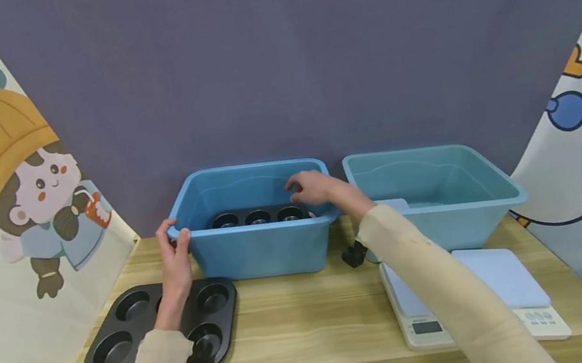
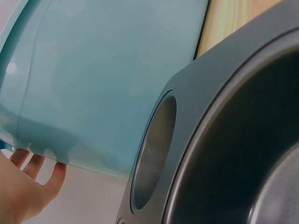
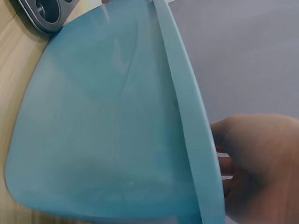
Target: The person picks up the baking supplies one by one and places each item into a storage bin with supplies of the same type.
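On the left stands a blue plastic bin. My left hand holds its front left corner, fingers and thumb at the rim; in the left wrist view the fingertips of the left hand meet the bin's edge. A dark muffin pan lies inside the bin, partly hidden by the front wall. Over the bin's right end reaches my right hand, fingers bent and apart from the pan, with nothing seen in them. In the right wrist view the rim partly hides the right hand's fingers.
Another muffin pan lies on the wooden table under my left forearm. A paler blue bin stands at right, something white inside. Two white kitchen scales lie before it, partly under my right sleeve. A small black object is between the bins.
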Action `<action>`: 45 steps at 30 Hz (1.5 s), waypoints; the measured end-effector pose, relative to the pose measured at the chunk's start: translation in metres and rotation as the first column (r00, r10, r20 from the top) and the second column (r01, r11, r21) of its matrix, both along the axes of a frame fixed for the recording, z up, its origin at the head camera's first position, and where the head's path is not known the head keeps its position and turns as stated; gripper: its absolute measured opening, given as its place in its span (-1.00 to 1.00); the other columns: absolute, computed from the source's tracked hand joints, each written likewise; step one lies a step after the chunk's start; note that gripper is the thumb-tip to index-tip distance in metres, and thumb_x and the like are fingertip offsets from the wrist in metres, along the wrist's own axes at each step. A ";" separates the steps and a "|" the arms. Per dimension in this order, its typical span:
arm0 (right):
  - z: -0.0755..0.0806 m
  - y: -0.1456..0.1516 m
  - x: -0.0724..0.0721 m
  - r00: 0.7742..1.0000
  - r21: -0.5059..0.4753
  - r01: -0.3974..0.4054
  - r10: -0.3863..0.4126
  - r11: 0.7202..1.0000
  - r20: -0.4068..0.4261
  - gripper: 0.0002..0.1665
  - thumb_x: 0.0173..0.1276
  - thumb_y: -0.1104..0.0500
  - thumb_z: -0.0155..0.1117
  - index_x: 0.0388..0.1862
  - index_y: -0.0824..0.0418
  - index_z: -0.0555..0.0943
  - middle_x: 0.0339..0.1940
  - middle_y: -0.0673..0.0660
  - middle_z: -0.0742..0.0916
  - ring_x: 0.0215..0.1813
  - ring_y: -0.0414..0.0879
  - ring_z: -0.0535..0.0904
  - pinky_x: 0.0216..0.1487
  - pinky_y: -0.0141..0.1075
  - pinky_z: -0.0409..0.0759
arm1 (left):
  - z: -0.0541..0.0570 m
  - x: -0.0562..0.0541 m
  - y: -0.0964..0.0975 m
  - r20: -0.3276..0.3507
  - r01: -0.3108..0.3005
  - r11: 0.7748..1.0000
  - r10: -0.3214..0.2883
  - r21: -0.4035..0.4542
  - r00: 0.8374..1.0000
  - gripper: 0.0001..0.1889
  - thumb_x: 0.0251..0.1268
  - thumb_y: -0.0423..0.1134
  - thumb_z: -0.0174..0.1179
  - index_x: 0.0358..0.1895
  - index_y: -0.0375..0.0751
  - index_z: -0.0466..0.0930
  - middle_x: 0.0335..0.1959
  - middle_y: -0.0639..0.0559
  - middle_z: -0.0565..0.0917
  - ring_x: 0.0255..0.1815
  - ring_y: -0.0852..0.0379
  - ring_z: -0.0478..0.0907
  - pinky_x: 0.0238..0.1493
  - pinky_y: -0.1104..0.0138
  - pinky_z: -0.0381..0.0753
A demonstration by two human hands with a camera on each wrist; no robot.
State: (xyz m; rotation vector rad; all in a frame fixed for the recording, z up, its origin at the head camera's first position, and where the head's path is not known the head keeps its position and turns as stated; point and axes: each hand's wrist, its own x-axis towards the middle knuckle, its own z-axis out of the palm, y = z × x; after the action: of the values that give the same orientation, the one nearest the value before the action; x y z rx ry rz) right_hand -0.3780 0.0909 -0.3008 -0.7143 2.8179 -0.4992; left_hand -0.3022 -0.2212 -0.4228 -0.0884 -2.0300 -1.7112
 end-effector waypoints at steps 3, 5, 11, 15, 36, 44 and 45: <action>0.001 0.003 0.004 1.000 -0.040 0.000 -0.001 0.999 -0.009 -0.54 0.56 0.12 0.06 0.38 0.17 0.46 0.25 0.19 0.62 0.26 0.06 0.55 0.24 -0.07 0.53 | 0.000 0.001 0.000 0.003 0.000 1.000 0.000 -0.003 1.000 -0.48 0.58 -0.08 -0.11 0.47 -0.09 0.03 0.26 -0.14 0.19 0.17 0.09 0.19 0.18 0.28 0.17; 0.001 0.005 0.006 1.000 -0.055 -0.001 0.000 0.998 -0.017 -0.55 0.56 0.11 0.06 0.37 0.16 0.47 0.24 0.18 0.63 0.25 0.05 0.56 0.23 -0.07 0.53 | 0.002 0.003 0.000 0.014 0.006 1.000 -0.006 -0.004 1.000 -0.48 0.58 -0.10 -0.11 0.47 -0.10 0.03 0.27 -0.14 0.18 0.17 0.10 0.19 0.17 0.29 0.17; 0.004 0.009 0.013 0.999 -0.089 -0.003 0.000 0.996 -0.036 -0.56 0.57 0.09 0.05 0.35 0.15 0.48 0.22 0.17 0.63 0.25 0.04 0.55 0.23 -0.06 0.52 | 0.025 0.022 0.008 0.053 0.026 1.000 -0.026 -0.009 0.998 -0.47 0.58 -0.14 -0.15 0.47 -0.22 0.00 0.31 -0.25 0.16 0.22 0.00 0.18 0.18 0.24 0.18; 0.007 0.012 0.017 0.999 -0.111 -0.010 0.004 0.994 -0.051 -0.57 0.56 0.10 0.06 0.34 0.16 0.50 0.19 0.18 0.65 0.20 0.05 0.57 0.20 -0.06 0.53 | 0.028 0.025 0.008 0.054 0.038 0.999 -0.038 0.001 0.998 -0.47 0.58 -0.13 -0.13 0.46 -0.21 0.00 0.33 -0.28 0.14 0.22 0.02 0.17 0.20 0.24 0.16; 0.016 0.017 0.056 0.985 -0.258 -0.036 -0.008 0.965 -0.170 -0.63 0.56 0.09 0.08 0.26 0.11 0.55 0.09 0.09 0.71 0.11 -0.04 0.62 0.13 -0.11 0.58 | 0.005 0.003 0.004 -0.009 0.028 0.998 -0.027 0.056 1.000 -0.52 0.59 -0.09 -0.10 0.43 -0.08 0.04 0.39 -0.15 0.11 0.36 -0.05 0.12 0.37 0.00 0.11; 0.012 0.021 0.072 0.977 -0.314 -0.036 -0.033 0.949 -0.212 -0.66 0.55 0.08 0.09 0.22 0.09 0.58 0.01 0.05 0.73 -0.01 -0.09 0.63 0.03 -0.15 0.60 | 0.010 0.008 0.008 -0.002 0.040 0.995 -0.040 0.095 0.999 -0.52 0.56 -0.19 -0.10 0.40 -0.21 0.03 0.38 -0.19 0.11 0.37 -0.02 0.11 0.38 0.08 0.11; 0.012 0.021 0.074 0.975 -0.325 -0.037 -0.037 0.945 -0.218 -0.66 0.55 0.08 0.09 0.21 0.09 0.58 -0.01 0.05 0.73 -0.04 -0.10 0.63 0.01 -0.17 0.59 | 0.013 0.011 0.009 -0.001 0.042 0.995 -0.042 0.095 0.999 -0.54 0.56 -0.19 -0.11 0.39 -0.22 0.04 0.38 -0.19 0.11 0.36 -0.02 0.11 0.38 0.10 0.12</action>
State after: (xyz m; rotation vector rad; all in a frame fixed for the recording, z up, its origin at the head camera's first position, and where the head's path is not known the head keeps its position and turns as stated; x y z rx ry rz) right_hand -0.3041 0.1119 -0.2889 -0.8801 2.9714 -0.9619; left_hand -0.2915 -0.2117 -0.4096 -0.0996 -1.9566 -1.8312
